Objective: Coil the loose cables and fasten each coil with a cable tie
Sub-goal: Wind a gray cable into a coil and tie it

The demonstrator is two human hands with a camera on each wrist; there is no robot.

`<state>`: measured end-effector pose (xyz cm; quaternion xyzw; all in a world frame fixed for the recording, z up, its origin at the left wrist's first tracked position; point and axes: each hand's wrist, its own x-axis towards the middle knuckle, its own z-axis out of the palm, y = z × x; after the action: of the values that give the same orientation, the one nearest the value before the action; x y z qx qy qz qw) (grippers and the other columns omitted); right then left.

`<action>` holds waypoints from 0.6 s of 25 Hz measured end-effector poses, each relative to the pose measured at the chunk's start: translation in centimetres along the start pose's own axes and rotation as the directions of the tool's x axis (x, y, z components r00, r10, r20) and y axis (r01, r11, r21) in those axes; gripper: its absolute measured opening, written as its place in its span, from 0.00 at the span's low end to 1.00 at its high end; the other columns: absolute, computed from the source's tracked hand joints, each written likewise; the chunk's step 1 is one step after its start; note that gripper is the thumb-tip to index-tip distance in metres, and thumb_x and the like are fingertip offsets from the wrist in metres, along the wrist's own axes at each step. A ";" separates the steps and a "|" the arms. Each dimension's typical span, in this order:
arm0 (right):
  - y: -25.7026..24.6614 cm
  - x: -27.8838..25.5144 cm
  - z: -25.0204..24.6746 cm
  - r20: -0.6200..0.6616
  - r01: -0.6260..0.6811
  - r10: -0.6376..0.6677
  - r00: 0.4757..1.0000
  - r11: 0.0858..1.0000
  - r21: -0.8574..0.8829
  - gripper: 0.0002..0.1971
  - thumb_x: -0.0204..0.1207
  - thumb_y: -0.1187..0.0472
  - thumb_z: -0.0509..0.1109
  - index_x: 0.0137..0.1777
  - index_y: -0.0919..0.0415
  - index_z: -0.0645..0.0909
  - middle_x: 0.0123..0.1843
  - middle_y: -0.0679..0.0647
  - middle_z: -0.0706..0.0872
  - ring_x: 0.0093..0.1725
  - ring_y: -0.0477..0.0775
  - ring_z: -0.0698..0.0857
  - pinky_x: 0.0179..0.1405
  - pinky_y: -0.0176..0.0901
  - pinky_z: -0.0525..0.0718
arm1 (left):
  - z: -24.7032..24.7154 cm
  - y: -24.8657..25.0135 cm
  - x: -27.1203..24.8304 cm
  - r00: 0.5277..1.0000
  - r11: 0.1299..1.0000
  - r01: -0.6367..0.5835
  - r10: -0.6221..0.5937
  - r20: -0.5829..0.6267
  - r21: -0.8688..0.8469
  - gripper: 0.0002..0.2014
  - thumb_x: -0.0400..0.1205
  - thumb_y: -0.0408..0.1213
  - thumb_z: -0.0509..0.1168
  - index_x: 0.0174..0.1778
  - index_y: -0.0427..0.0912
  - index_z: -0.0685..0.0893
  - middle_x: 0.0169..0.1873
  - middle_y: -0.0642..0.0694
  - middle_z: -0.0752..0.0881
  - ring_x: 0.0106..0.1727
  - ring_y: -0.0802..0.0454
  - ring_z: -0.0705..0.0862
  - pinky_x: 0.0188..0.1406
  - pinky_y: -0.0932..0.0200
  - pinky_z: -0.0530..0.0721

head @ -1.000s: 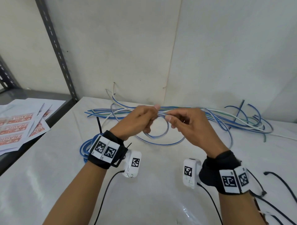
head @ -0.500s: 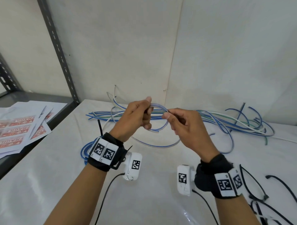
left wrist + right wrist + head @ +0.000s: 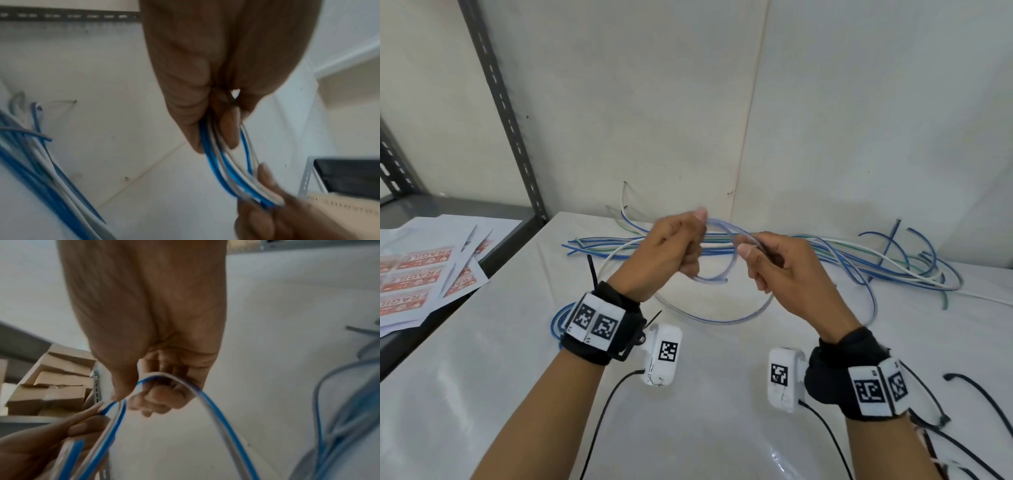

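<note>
A blue-and-white cable point(image 3: 717, 276) is held in the air above the white table point(image 3: 482, 342), bent into small loops. My left hand point(image 3: 674, 250) grips the gathered loops point(image 3: 224, 164) between thumb and curled fingers. My right hand point(image 3: 767, 260) pinches the same cable point(image 3: 185, 386) just to the right, and its free length hangs in an arc point(image 3: 722, 318) to the table. A finished blue coil point(image 3: 558, 318) with a black cable tie point(image 3: 592, 270) lies behind my left wrist. Loose black cable ties point(image 3: 969, 387) lie at the right.
A pile of loose blue, white and green cables point(image 3: 859, 260) stretches along the back of the table by the wall. Printed label sheets point(image 3: 417, 274) lie on a grey metal shelf point(image 3: 510, 222) at the left. Black wrist-camera cords point(image 3: 602, 411) trail toward me.
Both hands have risen slightly with the cable and drawn a little apart. The small loop between them has been gathered into my left hand.
</note>
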<state>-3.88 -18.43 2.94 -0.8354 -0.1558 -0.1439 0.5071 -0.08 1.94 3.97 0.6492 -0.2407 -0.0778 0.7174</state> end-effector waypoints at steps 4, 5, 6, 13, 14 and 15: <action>-0.8 -0.2 2.0 -0.036 -0.061 0.072 0.997 0.967 0.247 0.14 0.77 0.53 0.77 0.61 0.53 0.88 0.40 0.41 0.85 0.32 0.43 0.77 0.35 0.31 0.76 | -0.5 0.5 0.6 0.984 0.947 -0.084 0.029 -0.177 -0.311 0.21 0.94 0.45 0.51 0.34 0.48 0.57 0.28 0.51 0.53 0.25 0.57 0.52 0.20 0.65 0.60; -0.9 -0.1 2.3 -0.002 -0.069 0.073 0.997 0.946 0.316 0.18 0.73 0.53 0.78 0.63 0.53 0.87 0.46 0.40 0.89 0.36 0.43 0.79 0.39 0.32 0.79 | -0.5 0.5 0.6 0.980 0.928 -0.085 0.012 -0.200 -0.362 0.21 0.94 0.46 0.51 0.34 0.48 0.58 0.27 0.52 0.54 0.24 0.57 0.53 0.20 0.66 0.60; -1.1 -0.1 2.5 0.024 -0.069 0.064 0.998 0.925 0.373 0.21 0.71 0.55 0.79 0.65 0.54 0.86 0.51 0.42 0.92 0.39 0.44 0.81 0.42 0.32 0.81 | -0.3 0.5 0.6 0.976 0.911 -0.083 -0.006 -0.216 -0.403 0.21 0.93 0.47 0.51 0.34 0.47 0.60 0.26 0.53 0.55 0.24 0.59 0.53 0.19 0.66 0.61; -1.1 -0.1 3.5 -0.232 0.029 0.077 0.970 0.906 0.422 0.08 0.76 0.67 0.79 0.55 0.64 0.88 0.38 0.50 0.92 0.37 0.42 0.87 0.42 0.31 0.84 | 0.9 0.1 0.8 0.982 0.891 -0.064 -0.023 -0.186 -0.450 0.21 0.93 0.44 0.52 0.33 0.45 0.65 0.24 0.52 0.57 0.21 0.58 0.57 0.22 0.64 0.66; -1.1 -0.1 3.4 -0.240 0.028 0.075 0.968 0.917 0.397 0.08 0.77 0.66 0.79 0.55 0.63 0.89 0.41 0.52 0.93 0.40 0.44 0.88 0.46 0.34 0.85 | 0.6 0.2 0.9 0.986 0.896 -0.027 -0.048 -0.159 -0.443 0.21 0.93 0.42 0.52 0.32 0.44 0.67 0.22 0.52 0.58 0.20 0.57 0.58 0.24 0.62 0.71; -0.9 -0.1 3.0 -0.233 0.019 0.073 0.970 0.928 0.371 0.07 0.77 0.65 0.79 0.54 0.61 0.90 0.42 0.53 0.93 0.42 0.45 0.88 0.48 0.36 0.85 | 0.2 0.5 0.9 0.989 0.912 0.025 -0.083 -0.126 -0.410 0.21 0.92 0.41 0.51 0.32 0.42 0.70 0.21 0.52 0.59 0.19 0.55 0.60 0.26 0.59 0.76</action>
<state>-4.05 -15.38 2.26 -0.7029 -0.1054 -0.2058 0.6726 0.52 1.50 4.64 0.4959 -0.1500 -0.1003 0.8494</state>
